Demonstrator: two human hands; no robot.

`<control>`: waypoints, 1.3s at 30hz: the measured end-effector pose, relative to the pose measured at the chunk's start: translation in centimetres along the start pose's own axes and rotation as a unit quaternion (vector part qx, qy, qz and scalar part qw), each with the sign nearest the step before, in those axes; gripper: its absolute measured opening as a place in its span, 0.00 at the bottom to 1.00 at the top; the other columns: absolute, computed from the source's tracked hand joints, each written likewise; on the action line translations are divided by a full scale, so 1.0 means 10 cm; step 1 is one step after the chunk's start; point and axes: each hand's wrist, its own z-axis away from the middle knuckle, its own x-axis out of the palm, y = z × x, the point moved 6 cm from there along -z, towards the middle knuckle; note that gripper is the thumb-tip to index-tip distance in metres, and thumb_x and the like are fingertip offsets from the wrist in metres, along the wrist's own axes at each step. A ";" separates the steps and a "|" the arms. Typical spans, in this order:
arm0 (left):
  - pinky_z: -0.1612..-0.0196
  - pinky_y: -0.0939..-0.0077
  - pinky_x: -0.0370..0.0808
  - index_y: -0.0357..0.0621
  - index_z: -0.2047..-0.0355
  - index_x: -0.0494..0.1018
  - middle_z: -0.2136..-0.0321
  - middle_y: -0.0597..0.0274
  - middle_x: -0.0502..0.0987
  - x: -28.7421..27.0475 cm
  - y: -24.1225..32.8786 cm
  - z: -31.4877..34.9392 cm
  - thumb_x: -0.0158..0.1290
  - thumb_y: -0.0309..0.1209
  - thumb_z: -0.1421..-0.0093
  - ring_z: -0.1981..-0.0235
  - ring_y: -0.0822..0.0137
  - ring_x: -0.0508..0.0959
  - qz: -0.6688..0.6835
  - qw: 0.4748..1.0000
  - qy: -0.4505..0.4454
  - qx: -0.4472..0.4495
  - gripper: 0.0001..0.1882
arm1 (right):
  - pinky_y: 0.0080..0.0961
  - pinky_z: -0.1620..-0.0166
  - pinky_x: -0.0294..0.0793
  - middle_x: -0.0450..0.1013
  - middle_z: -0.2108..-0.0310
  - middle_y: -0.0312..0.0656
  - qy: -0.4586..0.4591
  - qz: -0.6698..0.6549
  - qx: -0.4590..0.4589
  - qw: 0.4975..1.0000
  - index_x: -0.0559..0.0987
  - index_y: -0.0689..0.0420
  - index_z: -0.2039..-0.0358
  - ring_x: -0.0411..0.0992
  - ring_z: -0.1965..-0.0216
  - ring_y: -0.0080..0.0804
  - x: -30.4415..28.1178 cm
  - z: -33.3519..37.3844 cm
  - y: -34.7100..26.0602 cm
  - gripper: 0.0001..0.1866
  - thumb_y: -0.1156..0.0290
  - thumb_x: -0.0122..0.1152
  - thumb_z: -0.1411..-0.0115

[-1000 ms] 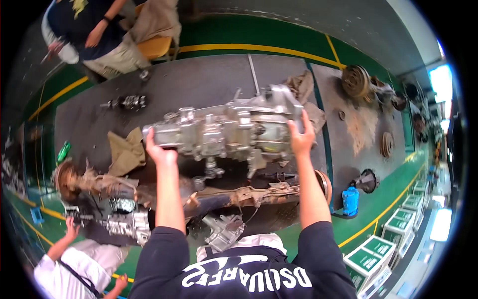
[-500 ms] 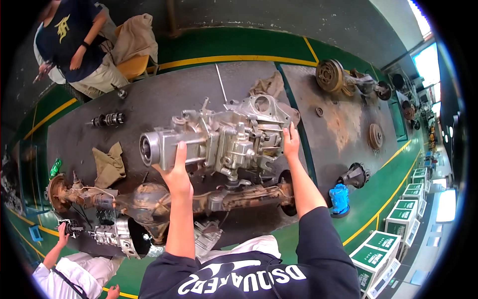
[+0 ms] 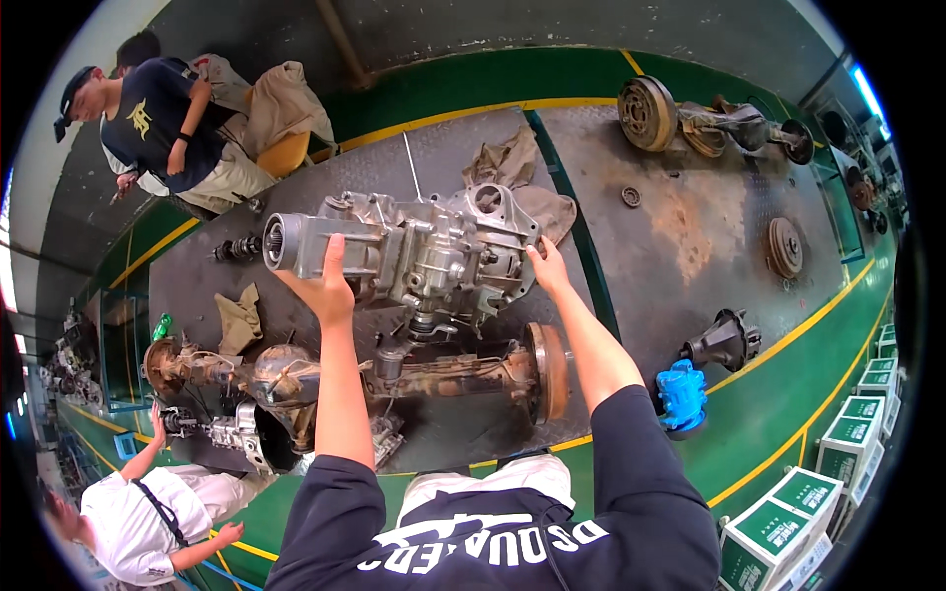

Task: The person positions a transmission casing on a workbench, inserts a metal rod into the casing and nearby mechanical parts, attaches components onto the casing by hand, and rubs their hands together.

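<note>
A silvery metal gearbox (image 3: 429,256) lies lengthwise between my hands over the dark metal table, and whether it rests on the table I cannot tell. My left hand (image 3: 328,288) is wrapped round its narrow left end, thumb on top, beside the round splined opening. At the wide right end, my right hand (image 3: 548,268) grips the flange edge with its fingers. Nearer to me, a rusty vehicle axle (image 3: 453,374) with drums at its ends runs across the table. A brown cloth (image 3: 501,163) lies just behind the gearbox's right end.
A second axle with a drum (image 3: 647,113), a disc (image 3: 784,246) and a ring (image 3: 631,197) sit on the right-hand table. A blue-painted part (image 3: 681,396) stands near its front edge. Another person (image 3: 148,522) works at front left; one more (image 3: 158,118) stands at far left.
The whole view has shifted. The gearbox sits slightly higher in the picture, with my arms reaching further forward and both hands still on it.
</note>
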 end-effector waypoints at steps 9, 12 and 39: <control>0.31 0.59 0.67 0.32 0.29 0.54 0.36 0.46 0.67 0.29 -0.01 0.40 0.77 0.33 0.44 0.35 0.59 0.71 -0.018 0.999 -0.003 -0.032 0.52 | 0.41 0.33 0.70 0.69 0.35 0.57 0.003 0.100 -0.208 0.973 0.67 0.50 0.22 0.71 0.37 0.48 -0.40 0.34 -1.23 0.40 0.56 0.67 0.32; 0.35 0.56 0.71 0.36 0.34 0.60 0.40 0.48 0.68 0.44 0.11 0.26 0.80 0.40 0.49 0.39 0.54 0.73 -0.057 0.998 -0.021 0.014 0.52 | 0.39 0.30 0.67 0.65 0.32 0.57 -0.133 -0.033 -0.248 0.959 0.63 0.53 0.21 0.66 0.32 0.47 -0.22 0.96 -2.14 0.40 0.57 0.65 0.29; 0.44 0.62 0.79 0.47 0.41 0.73 0.47 0.58 0.79 -0.03 0.03 2.28 0.48 0.47 0.22 0.48 0.63 0.81 0.303 0.802 -0.025 -0.515 0.21 | 0.41 0.48 0.76 0.81 0.61 0.57 -0.013 0.021 -0.296 0.955 0.84 0.66 0.54 0.80 0.54 0.51 -0.17 0.79 -2.55 0.23 0.56 0.52 0.22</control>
